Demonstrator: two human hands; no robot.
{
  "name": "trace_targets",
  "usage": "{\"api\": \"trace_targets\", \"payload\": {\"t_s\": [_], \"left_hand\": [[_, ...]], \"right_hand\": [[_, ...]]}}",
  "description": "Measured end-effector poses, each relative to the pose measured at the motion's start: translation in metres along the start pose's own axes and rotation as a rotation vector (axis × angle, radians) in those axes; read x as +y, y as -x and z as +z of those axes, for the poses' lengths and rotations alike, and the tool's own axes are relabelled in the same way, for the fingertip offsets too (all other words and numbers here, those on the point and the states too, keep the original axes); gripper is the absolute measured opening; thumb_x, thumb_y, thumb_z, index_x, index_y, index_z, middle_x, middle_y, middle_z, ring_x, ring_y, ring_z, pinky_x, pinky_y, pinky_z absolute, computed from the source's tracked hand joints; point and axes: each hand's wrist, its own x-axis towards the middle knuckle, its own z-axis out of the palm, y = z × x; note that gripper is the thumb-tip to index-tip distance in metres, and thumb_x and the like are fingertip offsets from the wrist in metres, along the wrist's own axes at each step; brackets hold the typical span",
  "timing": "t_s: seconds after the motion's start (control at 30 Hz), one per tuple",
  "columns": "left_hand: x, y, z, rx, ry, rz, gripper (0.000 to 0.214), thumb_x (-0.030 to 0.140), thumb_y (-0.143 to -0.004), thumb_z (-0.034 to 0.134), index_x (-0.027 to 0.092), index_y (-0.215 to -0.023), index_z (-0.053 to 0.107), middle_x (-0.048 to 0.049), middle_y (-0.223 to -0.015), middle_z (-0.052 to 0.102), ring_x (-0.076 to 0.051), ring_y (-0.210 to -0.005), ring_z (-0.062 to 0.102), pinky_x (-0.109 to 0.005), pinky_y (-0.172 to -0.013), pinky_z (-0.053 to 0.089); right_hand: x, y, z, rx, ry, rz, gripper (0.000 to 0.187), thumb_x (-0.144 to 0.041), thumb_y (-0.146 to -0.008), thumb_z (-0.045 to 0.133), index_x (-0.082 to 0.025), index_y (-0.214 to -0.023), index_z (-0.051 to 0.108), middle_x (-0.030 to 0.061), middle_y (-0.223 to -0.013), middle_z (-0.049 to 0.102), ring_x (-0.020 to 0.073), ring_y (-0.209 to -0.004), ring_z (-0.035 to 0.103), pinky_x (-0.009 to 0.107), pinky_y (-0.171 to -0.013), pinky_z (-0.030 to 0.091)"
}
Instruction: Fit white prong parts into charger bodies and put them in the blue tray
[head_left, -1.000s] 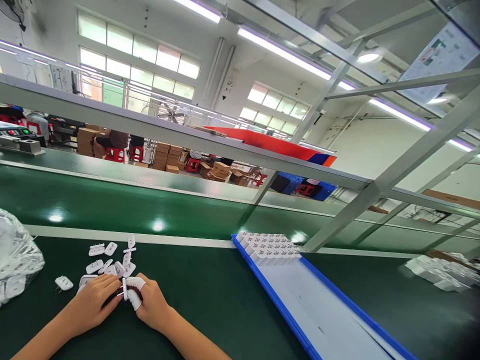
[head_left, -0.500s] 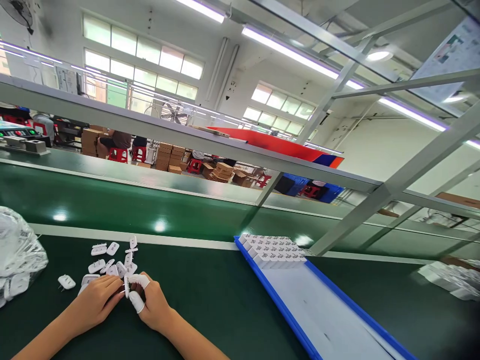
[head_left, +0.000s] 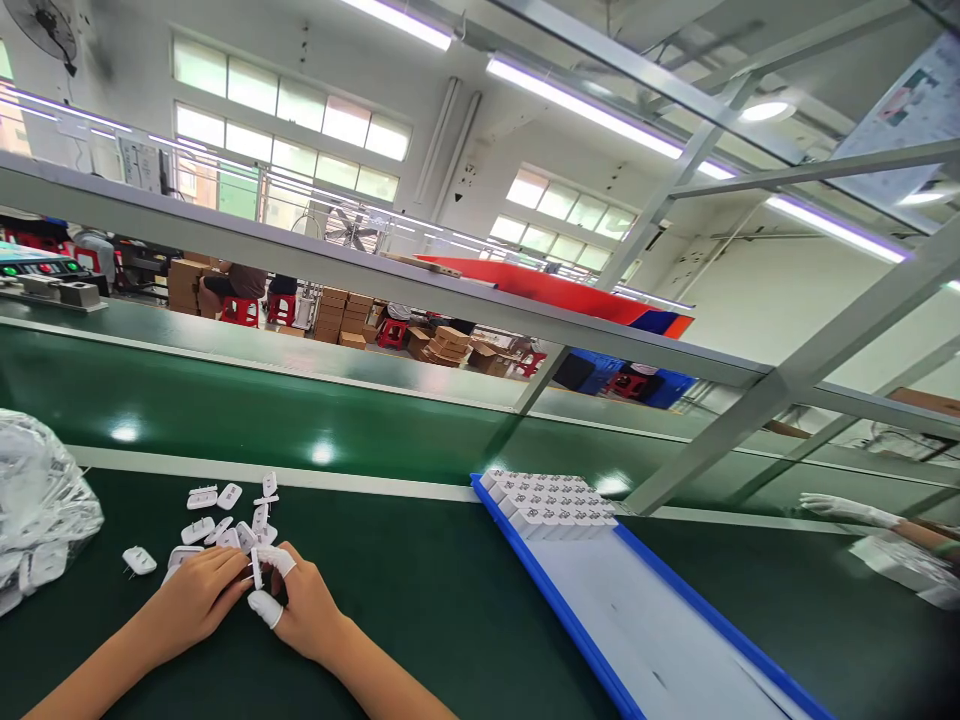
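Left hand (head_left: 196, 600) and right hand (head_left: 307, 607) pinch one light, stiff white plug (head_left: 256, 568) at its body; loose plugs (head_left: 229, 497) lie at eleven o'clock.

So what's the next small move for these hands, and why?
Probably the right hand should finish with the white plug it holds with the left hand, then set it on the blue-edged tray. The rows of white blocks there look orderly, unlike the loose plugs nearby.
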Motion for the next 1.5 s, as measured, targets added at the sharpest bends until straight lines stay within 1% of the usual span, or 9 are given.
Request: {"api": "trace_targets", "payload": {"t_s": [0.17,0.3,0.37,0.53,0.8,1.0,1.17,1.3,1.5], "left_hand": [[-0.001,0.001,0.0,-0.002,-0.014,-0.008,0.026,0.032,-0.101,0.035,0.021,-0.095,0.058,-0.0024,-0.086,0.065,-0.018,-0.077,0.063,-0.029,-0.068,0.046],[-0.002,0.001,0.002,0.011,-0.021,0.007,0.026,0.031,-0.1,0.036,0.021,-0.094,0.059,-0.0025,-0.084,0.065,-0.018,-0.076,0.063,-0.028,-0.068,0.047],[-0.003,0.001,0.003,0.018,-0.029,0.016,0.025,0.031,-0.1,0.036,0.021,-0.096,0.059,-0.0032,-0.087,0.066,-0.018,-0.079,0.064,-0.028,-0.069,0.048],[-0.002,0.0,0.002,0.02,-0.035,0.019,0.025,0.03,-0.1,0.036,0.021,-0.099,0.059,-0.0049,-0.093,0.068,-0.019,-0.084,0.065,-0.029,-0.073,0.05],[0.001,-0.001,-0.001,-0.001,-0.023,0.006,0.023,0.03,-0.099,0.039,0.021,-0.101,0.06,-0.0043,-0.092,0.068,-0.019,-0.083,0.065,-0.029,-0.074,0.051],[0.005,-0.003,-0.004,0.042,-0.032,0.008,0.02,0.031,-0.097,0.044,0.022,-0.101,0.062,-0.0039,-0.092,0.069,-0.019,-0.083,0.066,-0.028,-0.074,0.053],[0.007,-0.004,-0.003,0.161,0.028,-0.024,0.018,0.033,-0.095,0.051,0.023,-0.105,0.061,-0.0024,-0.089,0.068,-0.016,-0.079,0.066,-0.025,-0.07,0.053],[0.005,-0.004,0.001,0.175,0.071,-0.053,0.018,0.034,-0.095,0.052,0.023,-0.104,0.062,-0.002,-0.086,0.067,-0.015,-0.074,0.065,-0.024,-0.069,0.054],[0.005,-0.003,0.0,0.189,0.09,-0.063,0.019,0.03,-0.095,0.05,0.023,-0.109,0.061,-0.0032,-0.092,0.067,-0.015,-0.081,0.065,-0.024,-0.073,0.054]], "right_hand": [[0.0,0.0,0.0,0.013,0.002,-0.002,0.041,-0.035,-0.085,0.058,-0.022,-0.124,0.051,0.0019,-0.091,0.054,0.0125,-0.064,0.051,0.024,-0.061,0.044],[0.002,0.0,0.002,0.036,-0.004,-0.021,0.042,-0.032,-0.083,0.059,-0.022,-0.124,0.051,0.002,-0.092,0.054,0.0122,-0.063,0.05,0.024,-0.06,0.044],[0.003,0.0,0.003,0.041,-0.003,-0.03,0.043,-0.029,-0.082,0.06,-0.022,-0.123,0.051,0.0018,-0.093,0.054,0.0118,-0.063,0.049,0.023,-0.06,0.043],[0.004,0.0,0.004,0.04,0.0,-0.037,0.042,-0.026,-0.081,0.061,-0.022,-0.122,0.05,0.0009,-0.092,0.053,0.0111,-0.062,0.049,0.022,-0.059,0.042],[0.001,0.0,0.002,0.02,0.031,-0.035,0.041,-0.028,-0.084,0.059,-0.022,-0.123,0.049,0.0007,-0.091,0.053,0.0114,-0.062,0.049,0.022,-0.059,0.042],[-0.001,0.0,0.001,0.056,-0.001,-0.061,0.034,-0.023,-0.085,0.056,-0.021,-0.119,0.052,0.0012,-0.088,0.054,0.0118,-0.062,0.049,0.023,-0.058,0.042],[0.002,0.001,0.003,0.101,-0.069,-0.022,0.037,-0.021,-0.082,0.06,-0.022,-0.118,0.052,-0.0006,-0.085,0.051,0.0104,-0.061,0.049,0.022,-0.057,0.042],[0.003,0.0,0.004,0.119,-0.12,0.009,0.034,-0.021,-0.079,0.061,-0.021,-0.112,0.055,-0.0014,-0.083,0.051,0.0101,-0.06,0.048,0.022,-0.056,0.042],[0.002,-0.001,0.001,0.141,-0.173,0.06,0.035,-0.02,-0.078,0.061,-0.021,-0.113,0.057,-0.0015,-0.082,0.052,0.0104,-0.061,0.048,0.023,-0.059,0.043]]}}
